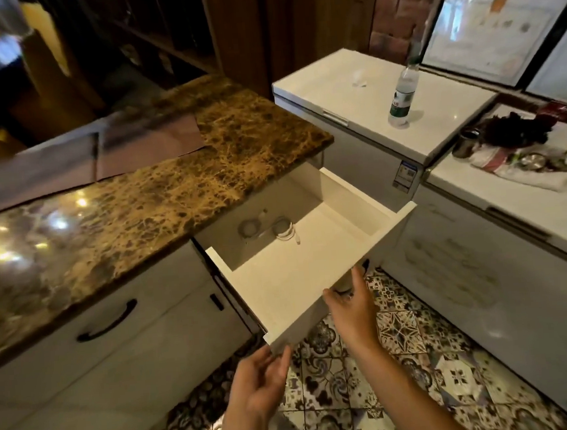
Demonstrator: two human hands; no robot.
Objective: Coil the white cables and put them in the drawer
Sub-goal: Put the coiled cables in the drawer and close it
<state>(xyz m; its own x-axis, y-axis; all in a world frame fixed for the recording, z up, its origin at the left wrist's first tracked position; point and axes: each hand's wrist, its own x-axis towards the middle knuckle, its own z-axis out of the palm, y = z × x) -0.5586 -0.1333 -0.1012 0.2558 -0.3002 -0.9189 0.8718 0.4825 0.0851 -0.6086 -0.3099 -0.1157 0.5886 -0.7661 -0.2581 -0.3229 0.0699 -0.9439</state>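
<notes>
A white drawer stands pulled out from under the brown marble counter. Two coiled white cables lie at its back left: one coil and beside it another with a loose plug end pointing right. My left hand is at the drawer's near left front corner, fingers apart, touching or just off the front panel. My right hand is against the drawer's front panel near its black handle, fingers spread. Neither hand holds a cable.
The marble counter carries a grey sheet at the back left. A white chest freezer to the right bears a plastic bottle. Another freezer holds cloth, cups and plants. A closed drawer with black handle sits left; patterned tiles below.
</notes>
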